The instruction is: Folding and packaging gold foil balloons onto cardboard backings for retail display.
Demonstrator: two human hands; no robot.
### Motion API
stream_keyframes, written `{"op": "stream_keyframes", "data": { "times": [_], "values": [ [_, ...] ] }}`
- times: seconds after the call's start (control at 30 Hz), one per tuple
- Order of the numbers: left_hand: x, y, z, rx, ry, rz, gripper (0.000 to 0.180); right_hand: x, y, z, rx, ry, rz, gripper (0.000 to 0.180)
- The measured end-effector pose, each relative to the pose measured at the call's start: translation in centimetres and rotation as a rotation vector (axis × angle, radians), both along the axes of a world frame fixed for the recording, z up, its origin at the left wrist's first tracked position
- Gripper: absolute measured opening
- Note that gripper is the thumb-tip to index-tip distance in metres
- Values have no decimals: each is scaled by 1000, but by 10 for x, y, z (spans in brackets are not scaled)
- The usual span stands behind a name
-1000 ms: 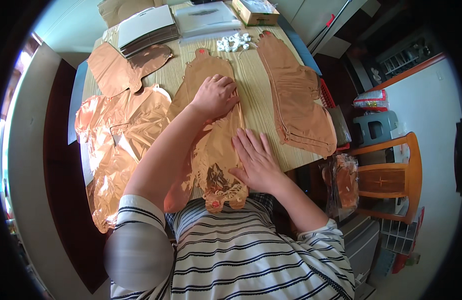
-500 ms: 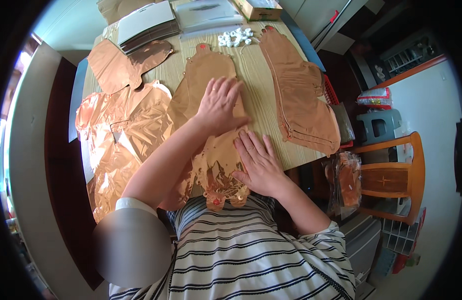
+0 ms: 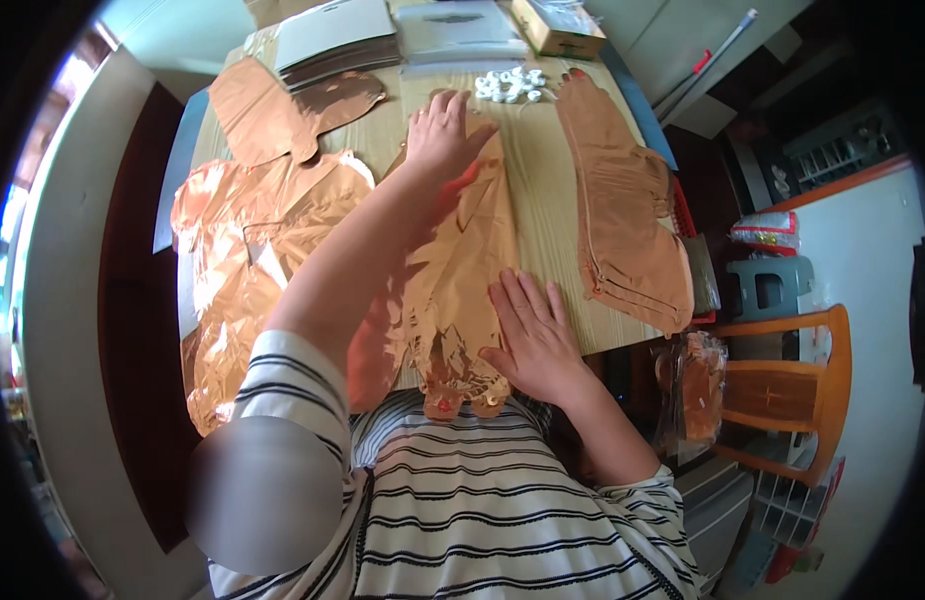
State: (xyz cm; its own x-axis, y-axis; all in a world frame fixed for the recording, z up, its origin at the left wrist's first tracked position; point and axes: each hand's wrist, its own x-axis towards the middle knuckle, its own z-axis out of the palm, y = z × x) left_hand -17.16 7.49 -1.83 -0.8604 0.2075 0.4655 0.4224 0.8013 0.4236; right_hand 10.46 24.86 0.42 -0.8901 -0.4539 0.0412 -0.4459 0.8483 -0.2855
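Your left hand (image 3: 444,135) lies flat w/ fingers spread, palm down on the far end of the rose-gold foil balloon (image 3: 460,270) that runs lengthwise down the middle of the wooden table (image 3: 542,180). Your right hand (image 3: 534,335) is also flat & spread, pressing the near right edge of that same balloon, close to your body. Neither hand pinches anything; both just press the foil. The balloon's near end hangs over the table edge, just left of your right wrist, above your striped shirt (image 3: 482,520).

Just beyond your left fingertips sits a small heap of white plastic bits (image 3: 510,85). Further out are a stack of flat grey sheets (image 3: 337,45), a clear packet (image 3: 457,30) & a small cardboard box (image 3: 557,25).

To the right of your right hand, apart from it, lies a neat pile of flat copper foil balloons (image 3: 622,210), reaching the table's right edge. To the left of your left forearm there's a crumpled spread of more foil balloons (image 3: 252,250), w/ one flat piece (image 3: 272,110) further out, left of your left hand. Off the table, right of your right forearm, stands a wooden chair (image 3: 782,390) w/ a bag of foil pieces (image 3: 692,385) beside it.
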Motion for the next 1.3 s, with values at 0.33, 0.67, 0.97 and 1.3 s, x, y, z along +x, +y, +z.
{"op": "stream_keyframes", "data": {
  "times": [0.33,0.67,0.97,1.3],
  "values": [
    [363,-166,39,873,-1041,224,43,-26,14,0,-167,92,45,72],
    [378,-152,23,1352,-1033,246,45,-47,10,-10,-13,53,61,73],
    [301,-98,61,129,-99,-697,20,-43,14,3,3,12,82,72],
    [244,-133,35,67,-143,-281,54,-46,17,-9,-8,163,99,60]
  ]
}}
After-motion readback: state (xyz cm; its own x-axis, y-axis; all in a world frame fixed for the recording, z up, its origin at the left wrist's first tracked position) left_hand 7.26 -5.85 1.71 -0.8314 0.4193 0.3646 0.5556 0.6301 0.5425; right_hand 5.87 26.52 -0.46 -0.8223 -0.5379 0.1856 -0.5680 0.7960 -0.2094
